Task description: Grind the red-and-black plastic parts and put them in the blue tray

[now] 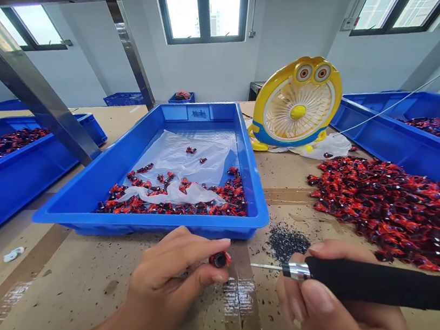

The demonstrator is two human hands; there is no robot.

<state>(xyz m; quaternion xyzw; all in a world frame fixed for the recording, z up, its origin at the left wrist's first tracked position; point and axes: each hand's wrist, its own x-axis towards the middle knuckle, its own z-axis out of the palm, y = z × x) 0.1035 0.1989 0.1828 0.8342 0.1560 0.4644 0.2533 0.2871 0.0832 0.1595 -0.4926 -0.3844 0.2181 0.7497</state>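
Observation:
My left hand (176,273) pinches a small black-and-red part (220,259) between thumb and fingertips. The part has a round black end with a dark hollow, and thin red strands stick out at its side. My right hand (338,313) is wrapped round a black-handled screwdriver (367,281) with a shiny metal collar. Its thin bit points left toward the part, with a gap between the tip and the part. Just beyond my left hand stands a blue tray (149,226) holding many similar parts and a white plastic sheet (188,155).
A large pile of black-and-red parts (394,206) lies at the right, before another blue tray (372,132). Black shavings (286,242) are heaped beyond the screwdriver. A yellow fan (297,110) stands behind. Left are a blue tray (17,180) and a metal post (58,120).

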